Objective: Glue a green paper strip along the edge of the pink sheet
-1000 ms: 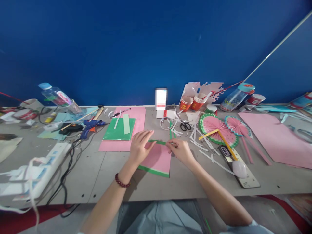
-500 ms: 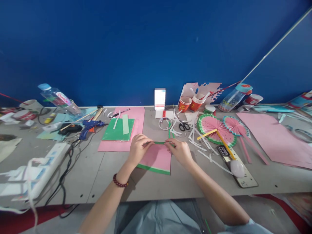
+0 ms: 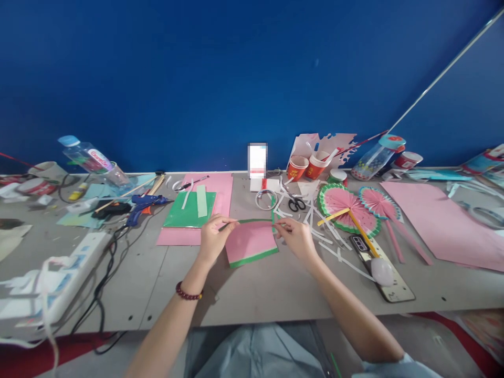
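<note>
A pink paper sheet point(image 3: 252, 242) with green strips along its edges lies on the grey table point(image 3: 275, 289) in front of me. My left hand point(image 3: 212, 239) pinches the sheet's top left corner at the green strip point(image 3: 254, 221). My right hand point(image 3: 297, 239) pinches the top right corner of the same sheet. The sheet is turned a little, with its near left corner lower than the right one. A beaded bracelet point(image 3: 188, 294) is on my left wrist.
Behind the sheet lie a green pad point(image 3: 190, 210) on pink paper, black scissors point(image 3: 293, 203), white paper strips, two watermelon paper fans point(image 3: 346, 205) and red paper cups point(image 3: 307, 167). A blue glue gun point(image 3: 147, 202), cables and a power strip point(image 3: 74, 268) lie left. A large pink sheet point(image 3: 441, 220) lies right.
Both hands closed into pinches on the sheet's top corners and moved further apart. The sheet shifted away from me and turned slightly.
</note>
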`<control>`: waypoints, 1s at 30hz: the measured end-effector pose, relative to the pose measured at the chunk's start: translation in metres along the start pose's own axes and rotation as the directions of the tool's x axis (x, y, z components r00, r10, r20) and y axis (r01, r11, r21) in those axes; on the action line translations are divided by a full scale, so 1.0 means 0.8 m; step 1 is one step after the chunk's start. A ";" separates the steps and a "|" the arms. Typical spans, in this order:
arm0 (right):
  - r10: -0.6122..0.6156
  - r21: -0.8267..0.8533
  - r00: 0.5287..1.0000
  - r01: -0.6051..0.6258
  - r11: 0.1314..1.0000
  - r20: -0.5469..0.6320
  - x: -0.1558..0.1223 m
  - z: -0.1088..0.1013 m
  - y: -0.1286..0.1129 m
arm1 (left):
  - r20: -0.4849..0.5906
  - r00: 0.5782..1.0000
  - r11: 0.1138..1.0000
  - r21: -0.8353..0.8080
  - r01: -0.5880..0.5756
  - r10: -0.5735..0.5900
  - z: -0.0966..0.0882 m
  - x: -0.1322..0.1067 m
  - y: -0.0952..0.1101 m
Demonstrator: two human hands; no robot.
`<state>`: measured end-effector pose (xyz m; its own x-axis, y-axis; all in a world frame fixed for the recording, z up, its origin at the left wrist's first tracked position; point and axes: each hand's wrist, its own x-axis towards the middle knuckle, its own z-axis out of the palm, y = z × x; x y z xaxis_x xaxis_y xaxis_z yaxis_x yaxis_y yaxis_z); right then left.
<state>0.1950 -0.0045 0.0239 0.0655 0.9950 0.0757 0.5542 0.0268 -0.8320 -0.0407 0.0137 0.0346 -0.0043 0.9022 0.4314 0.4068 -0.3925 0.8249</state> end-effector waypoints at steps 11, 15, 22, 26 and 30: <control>-0.214 0.302 0.974 0.182 0.936 0.076 -0.002 -0.010 -0.022 | 0.064 0.985 0.975 -0.148 0.168 -0.160 0.004 0.000 0.006; -0.138 0.337 0.986 0.098 0.936 0.097 -0.004 -0.002 -0.020 | 0.134 0.972 0.957 -0.195 0.215 -0.191 0.007 -0.003 0.014; -0.005 0.375 0.999 -0.012 0.927 0.044 0.003 -0.002 -0.016 | 0.188 0.954 0.928 -0.250 0.277 -0.234 0.008 -0.003 0.014; 0.074 0.427 0.996 -0.086 0.900 0.045 0.008 -0.003 -0.014 | 0.224 0.928 0.888 -0.291 0.357 -0.299 0.011 -0.004 0.009; 0.156 0.532 0.985 -0.171 0.829 0.073 0.013 0.000 -0.010 | 0.318 0.827 0.707 -0.431 0.561 -0.463 0.013 -0.004 0.005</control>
<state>0.1911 0.0053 0.0316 0.0902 0.9913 -0.0956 0.0070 -0.0967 -0.9953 -0.0295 0.0112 0.0324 0.0982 0.9851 -0.1411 -0.1086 0.1515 0.9825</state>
